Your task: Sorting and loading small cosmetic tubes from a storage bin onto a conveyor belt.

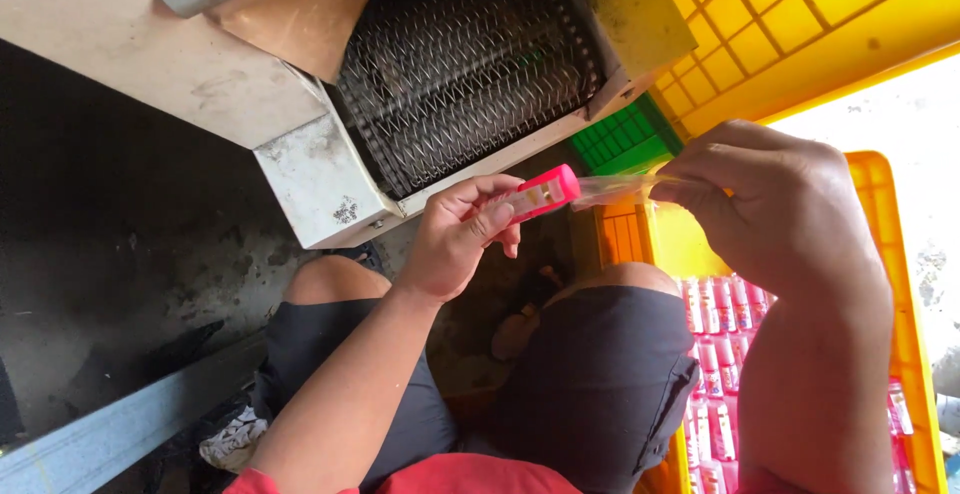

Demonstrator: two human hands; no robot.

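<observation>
The big metal machine [300,84] is filling the top of the view, its wire mesh conveyor belt [465,64] sloping down toward the seated person. To the right, a yellow crate [800,24] is leaning above a green crate [620,139], and lower right an orange-yellow crate [905,284] is sitting beside the person's knee — it is holding rows of pink-and-clear packets [715,354] packed side by side. The person's dark shorts [590,384] are taking up the bottom middle, with a grubby cloth [235,439] lying on the dark floor at lower left.

Now the hands: the left hand [455,244] is coming up from the lap, fingers curled together and pinching the pink end of a small pink packet [545,192]. The right hand [775,204] is gripping the other side, fingers closed on the clear plastic end [620,188] that is stretching out from the packet. So the packet is being held in the air between the two hands — just below the lip of the conveyor and above the knees, well clear of the packed crate.
</observation>
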